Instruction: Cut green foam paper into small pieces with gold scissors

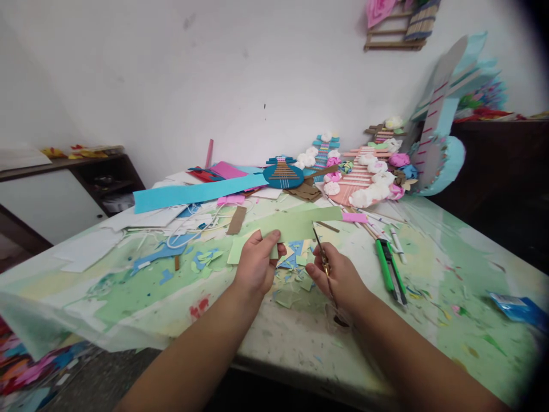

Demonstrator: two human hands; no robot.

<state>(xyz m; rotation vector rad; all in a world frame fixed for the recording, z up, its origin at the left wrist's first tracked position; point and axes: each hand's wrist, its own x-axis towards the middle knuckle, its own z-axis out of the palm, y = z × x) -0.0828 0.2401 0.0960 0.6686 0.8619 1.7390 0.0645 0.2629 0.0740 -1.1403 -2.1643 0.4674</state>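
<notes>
My left hand (257, 257) pinches a pale green paper piece (237, 250) between thumb and fingers, near the middle of the table. To its right, my right hand (337, 274) is closed round a thin dark tool (317, 236), whose tip points up and away; its exact kind is hard to make out. Behind both hands lies a long light green paper strip (295, 224), with the tool's tip at its front edge. Small green, blue and cream paper scraps (295, 269) lie between my hands. A small clear cup (338, 318) with dark contents sits just below my right hand.
A green cutter (390, 272) lies at the right, near white pens (398, 245). Blue paper (193, 195) and a teal instrument-shaped craft (283, 173) are behind. Flowered crafts (369, 177) stand at the back right. A blue packet (521, 309) is far right.
</notes>
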